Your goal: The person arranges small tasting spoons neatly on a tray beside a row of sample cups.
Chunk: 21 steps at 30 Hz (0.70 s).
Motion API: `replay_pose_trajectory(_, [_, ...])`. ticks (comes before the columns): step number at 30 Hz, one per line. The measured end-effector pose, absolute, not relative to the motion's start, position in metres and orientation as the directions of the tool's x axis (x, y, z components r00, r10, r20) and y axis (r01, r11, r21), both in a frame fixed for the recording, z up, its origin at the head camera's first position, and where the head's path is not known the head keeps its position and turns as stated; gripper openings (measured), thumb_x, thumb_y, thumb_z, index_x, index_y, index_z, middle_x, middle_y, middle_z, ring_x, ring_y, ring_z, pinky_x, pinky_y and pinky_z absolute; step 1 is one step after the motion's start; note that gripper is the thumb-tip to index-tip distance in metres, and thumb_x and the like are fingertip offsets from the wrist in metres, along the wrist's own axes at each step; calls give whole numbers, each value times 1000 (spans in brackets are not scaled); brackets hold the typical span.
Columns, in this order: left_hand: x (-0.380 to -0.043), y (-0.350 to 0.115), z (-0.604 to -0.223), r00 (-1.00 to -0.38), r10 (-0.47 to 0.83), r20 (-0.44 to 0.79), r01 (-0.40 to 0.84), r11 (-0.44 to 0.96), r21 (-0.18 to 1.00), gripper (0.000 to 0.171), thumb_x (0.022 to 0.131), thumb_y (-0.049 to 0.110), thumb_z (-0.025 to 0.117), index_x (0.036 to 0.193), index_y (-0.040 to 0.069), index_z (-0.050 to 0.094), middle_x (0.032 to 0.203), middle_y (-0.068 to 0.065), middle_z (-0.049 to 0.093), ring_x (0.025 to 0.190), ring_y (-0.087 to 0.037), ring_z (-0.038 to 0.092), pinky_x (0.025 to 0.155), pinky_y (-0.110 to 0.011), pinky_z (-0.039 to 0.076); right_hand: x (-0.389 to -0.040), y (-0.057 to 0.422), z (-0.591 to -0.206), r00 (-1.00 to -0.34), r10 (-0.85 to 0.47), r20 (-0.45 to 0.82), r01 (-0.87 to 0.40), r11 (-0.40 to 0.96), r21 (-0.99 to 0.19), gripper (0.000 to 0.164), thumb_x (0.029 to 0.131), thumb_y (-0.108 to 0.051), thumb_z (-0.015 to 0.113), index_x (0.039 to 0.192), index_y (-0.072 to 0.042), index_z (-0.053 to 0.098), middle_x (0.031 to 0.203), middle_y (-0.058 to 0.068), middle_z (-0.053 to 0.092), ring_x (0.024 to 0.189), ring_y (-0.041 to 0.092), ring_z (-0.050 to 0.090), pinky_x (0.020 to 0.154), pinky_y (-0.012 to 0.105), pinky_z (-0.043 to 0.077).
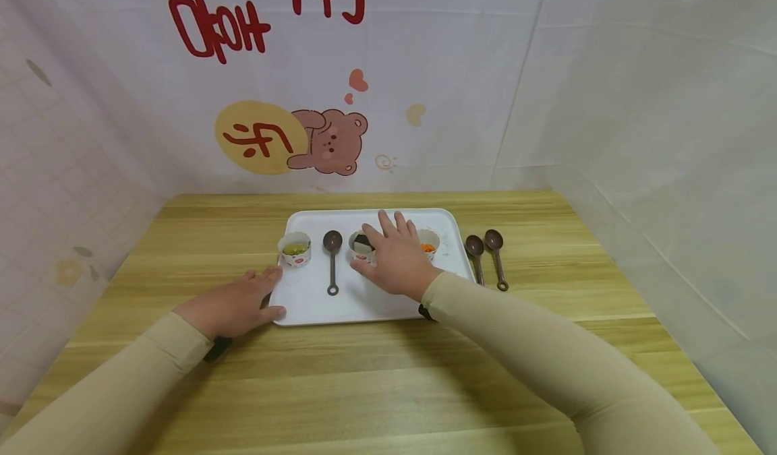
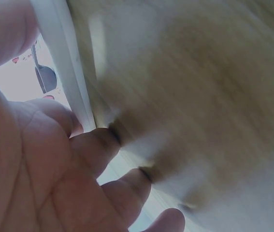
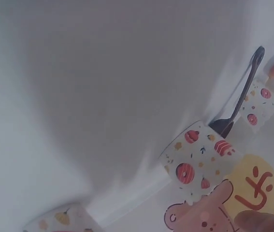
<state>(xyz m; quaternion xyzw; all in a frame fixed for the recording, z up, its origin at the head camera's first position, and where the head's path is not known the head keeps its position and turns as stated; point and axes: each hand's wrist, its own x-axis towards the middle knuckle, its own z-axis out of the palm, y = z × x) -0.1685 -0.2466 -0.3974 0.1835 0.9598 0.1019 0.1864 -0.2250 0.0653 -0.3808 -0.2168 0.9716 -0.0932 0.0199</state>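
Observation:
My left hand rests at the left edge of a white tray, its thumb and index finger at the rim. In the left wrist view, its other fingers reach down to the tabletop beside the tray. My right hand is over the tray with fingers spread, holding nothing. Close under it stands a patterned paper cup with dark and pale pieces. Another cup with orange bits is partly hidden behind this hand. A third cup holds yellow-green pieces near the left hand.
A brown spoon lies on the tray between the left and middle cups. Two more brown spoons, one nearer and one farther right, lie on the wooden table beside the tray. A printed cloth hangs behind.

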Motion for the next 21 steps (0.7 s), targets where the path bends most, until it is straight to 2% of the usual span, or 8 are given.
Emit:
replay_pose_trajectory(6, [-168, -245, -396, -862, 389, -324, 312, 913, 264, 91, 103, 57, 59, 164, -4, 27, 169, -29, 30, 150, -63, 27, 120, -70, 32, -228, 74, -382, -918, -397, -6, -387, 899, -206, 79, 102, -65, 53, 165, -20, 38, 177, 18, 15, 163, 48, 7, 132, 62, 11])
replay_pose_trajectory(13, [-168, -245, -394, -863, 387, -326, 312, 914, 259, 92, 103, 57, 59, 164, -4, 27, 169, -29, 30, 150, -63, 27, 120, -70, 33, -228, 84, -379, -926, -378, 5, -372, 909, -187, 83, 100, -72, 51, 165, -21, 38, 176, 18, 19, 163, 48, 10, 131, 63, 14])
replay_pose_trajectory(21, [-168, -246, -395, -862, 381, -334, 302, 916, 264, 92, 103, 56, 60, 164, -4, 26, 169, -29, 29, 151, -63, 26, 120, -70, 32, -228, 97, -376, -932, -361, -2, -353, 911, -212, 81, 101, -65, 56, 165, -19, 37, 176, 20, 16, 163, 50, 8, 132, 64, 11])
